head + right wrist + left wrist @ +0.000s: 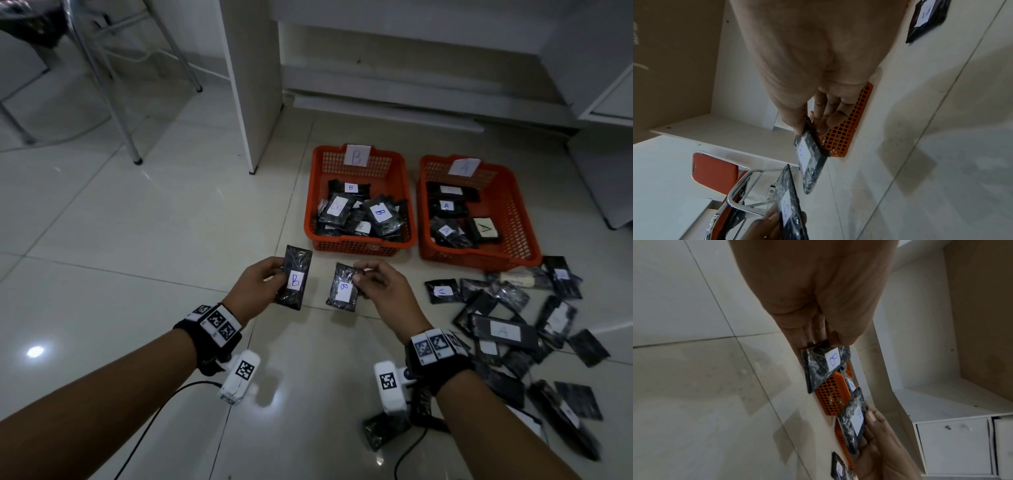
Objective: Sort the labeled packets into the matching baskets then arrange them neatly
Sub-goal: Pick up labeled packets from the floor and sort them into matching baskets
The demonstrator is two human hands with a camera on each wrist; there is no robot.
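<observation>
**Two B packets in hand, ready for the B basket**

On the tiled floor (137,240) stand two orange baskets side by side. The left basket (359,246) has a card marked B on its far wall, and inside it several black packets lie in a loose heap, some over others, with B labels showing. The right basket (520,219) has a card marked A and holds fewer packets, labelled A, lying more flat. To the right of the arms a scattered pile of unsorted packets (513,329) lies on the floor.

The left hand (262,286) grips one packet (294,278) by its long edge, and the right hand (380,281) pinches another packet (343,287) at its side. Both labels read B, and both packets are in the air just in front of the B basket.

I think the good way is to carry both over the B basket and lay them down flat with labels up. Dropping them on the heap would make the later arranging harder.
</observation>
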